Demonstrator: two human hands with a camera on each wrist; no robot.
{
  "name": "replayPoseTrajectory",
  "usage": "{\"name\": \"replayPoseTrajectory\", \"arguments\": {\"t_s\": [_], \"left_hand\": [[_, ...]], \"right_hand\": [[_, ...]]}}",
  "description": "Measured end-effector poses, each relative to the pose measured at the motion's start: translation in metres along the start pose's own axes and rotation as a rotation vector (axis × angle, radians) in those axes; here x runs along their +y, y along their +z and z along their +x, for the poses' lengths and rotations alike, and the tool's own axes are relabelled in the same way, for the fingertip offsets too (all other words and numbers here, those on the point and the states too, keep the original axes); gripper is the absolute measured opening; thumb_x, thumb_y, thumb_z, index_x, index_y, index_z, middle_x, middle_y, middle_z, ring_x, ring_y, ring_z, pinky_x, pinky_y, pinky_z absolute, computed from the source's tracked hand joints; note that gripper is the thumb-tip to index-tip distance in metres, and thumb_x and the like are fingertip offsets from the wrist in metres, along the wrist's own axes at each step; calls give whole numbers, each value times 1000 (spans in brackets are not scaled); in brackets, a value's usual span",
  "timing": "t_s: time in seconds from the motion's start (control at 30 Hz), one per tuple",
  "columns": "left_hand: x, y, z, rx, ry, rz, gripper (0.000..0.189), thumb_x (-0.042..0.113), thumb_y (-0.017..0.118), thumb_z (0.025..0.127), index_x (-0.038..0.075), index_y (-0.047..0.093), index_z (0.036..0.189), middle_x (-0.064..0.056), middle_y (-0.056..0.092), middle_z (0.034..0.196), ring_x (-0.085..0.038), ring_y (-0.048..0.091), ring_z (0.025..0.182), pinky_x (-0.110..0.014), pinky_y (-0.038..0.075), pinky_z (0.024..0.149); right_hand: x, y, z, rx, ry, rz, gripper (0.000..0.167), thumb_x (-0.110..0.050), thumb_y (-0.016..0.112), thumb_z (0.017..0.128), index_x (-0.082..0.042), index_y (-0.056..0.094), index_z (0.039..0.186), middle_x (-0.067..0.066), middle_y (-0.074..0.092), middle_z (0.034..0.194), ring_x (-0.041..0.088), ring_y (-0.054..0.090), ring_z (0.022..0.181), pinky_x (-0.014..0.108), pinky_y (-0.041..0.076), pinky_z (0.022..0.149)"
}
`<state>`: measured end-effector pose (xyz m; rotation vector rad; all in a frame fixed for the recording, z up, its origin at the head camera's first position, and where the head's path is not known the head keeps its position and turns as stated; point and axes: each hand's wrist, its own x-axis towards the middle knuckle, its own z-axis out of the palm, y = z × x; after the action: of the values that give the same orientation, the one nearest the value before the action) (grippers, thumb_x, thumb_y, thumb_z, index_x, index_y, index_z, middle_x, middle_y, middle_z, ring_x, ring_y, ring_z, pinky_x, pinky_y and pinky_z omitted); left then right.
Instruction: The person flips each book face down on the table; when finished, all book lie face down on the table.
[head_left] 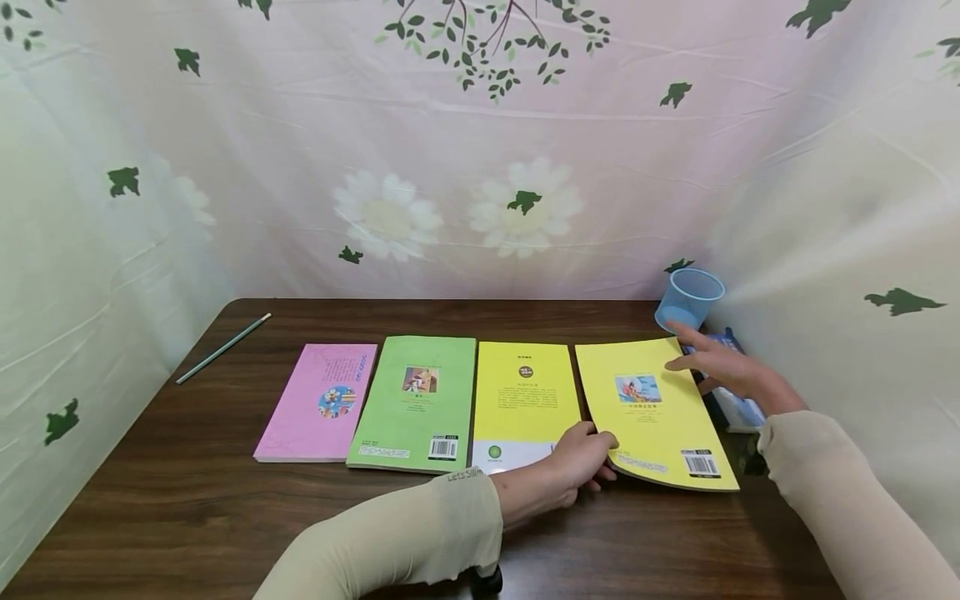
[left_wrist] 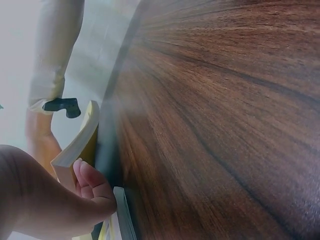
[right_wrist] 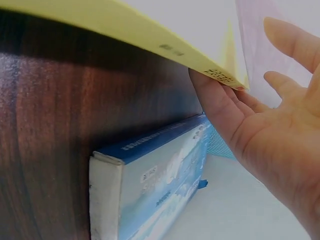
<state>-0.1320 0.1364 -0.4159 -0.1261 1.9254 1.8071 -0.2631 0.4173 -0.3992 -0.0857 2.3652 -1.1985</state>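
At the right of the row, a yellow book (head_left: 660, 425) with a small picture and barcode is tilted, its left edge raised off the table. My left hand (head_left: 577, 458) pinches its lower left corner, fingers (left_wrist: 92, 180) curled against the pages in the left wrist view. At the book's right edge, my right hand (head_left: 723, 367) has its thumb and forefinger spread apart. The right wrist view shows its other fingers (right_wrist: 220, 100) straight against the underside of the yellow spine. A yellow-and-white book (head_left: 551, 375) lies flat just left of the tilted one.
Further left lie a green book (head_left: 412, 425) and a pink book (head_left: 300, 417), side by side. A pencil (head_left: 225, 348) rests near the left edge. Behind my right hand stand a blue cup (head_left: 688, 304) and a blue-and-white book (right_wrist: 165, 175), close to the curtain wall.
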Motion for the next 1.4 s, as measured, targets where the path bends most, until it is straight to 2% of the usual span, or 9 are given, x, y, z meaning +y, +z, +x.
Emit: {"name": "replayPoseTrajectory", "arguments": {"t_s": [0.37,0.87,1.1,1.4], "left_hand": [[-4,0,2,-11,-3,-14,14,16,58,92,10,60,105,-9,59,77,-18,58,60,-26,37,44],[-1,0,0,-15,-9,-14,20,16,58,93,9,61,111,-9,59,79,-19,61,62,-26,39,44],[-2,0,0,-15,-9,-17,21,16,58,92,8,62,112,-9,59,79,-18,60,61,-25,39,44],[-3,-2,1,-30,-23,-17,29,17,59,93,8,59,121,-9,59,81,-19,61,62,-24,39,42]], "right_hand": [[6,5,4,-2,16,-16,94,-28,57,102,-23,-17,159,32,-20,161,63,17,141,60,53,87],[6,5,4,5,6,-26,94,-30,57,101,-22,-15,160,34,-16,161,62,16,141,60,50,90],[7,5,6,10,1,-31,92,-31,56,102,-19,-15,160,34,-14,161,62,13,142,68,43,98],[9,6,8,17,-1,-47,92,-31,56,102,-17,-14,160,35,-11,161,60,18,141,67,42,100]]}}
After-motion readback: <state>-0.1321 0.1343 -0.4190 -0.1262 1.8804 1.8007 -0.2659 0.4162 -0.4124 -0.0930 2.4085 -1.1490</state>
